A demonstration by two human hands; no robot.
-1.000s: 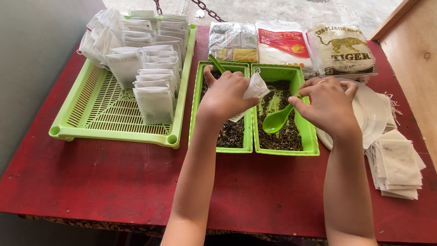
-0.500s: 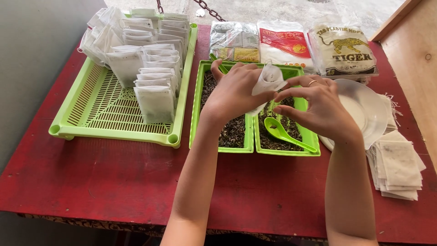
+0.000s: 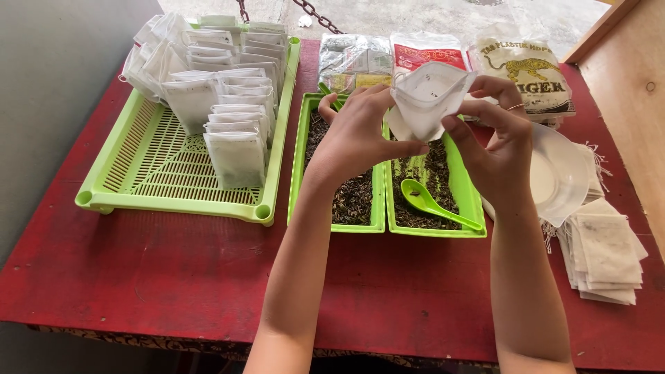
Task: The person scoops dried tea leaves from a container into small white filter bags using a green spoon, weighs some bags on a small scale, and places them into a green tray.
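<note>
Both hands were raised above the two green trays in the middle of the red table, and together they held one small white filter bag by its edges, with the mouth of the bag pulled open toward the camera. The left hand gripped the left side of the bag, with the thumb stretched under it, and the right hand pinched the right side between thumb and fingers, so neither hand was free. Some dark specks were visible inside the bag. Under the hands, the left green tray held dark loose tea leaves, and the right green tray held the same kind of leaves, with a green plastic spoon lying in it, its bowl toward the middle and its handle pointing to the near right corner. On the left side of the table stood a big light green basket tray with many filled white bags standing in rows in its far half. Behind the small trays lay several plastic packets. On the right there was a stack of empty white bags, near the table's edge
</note>
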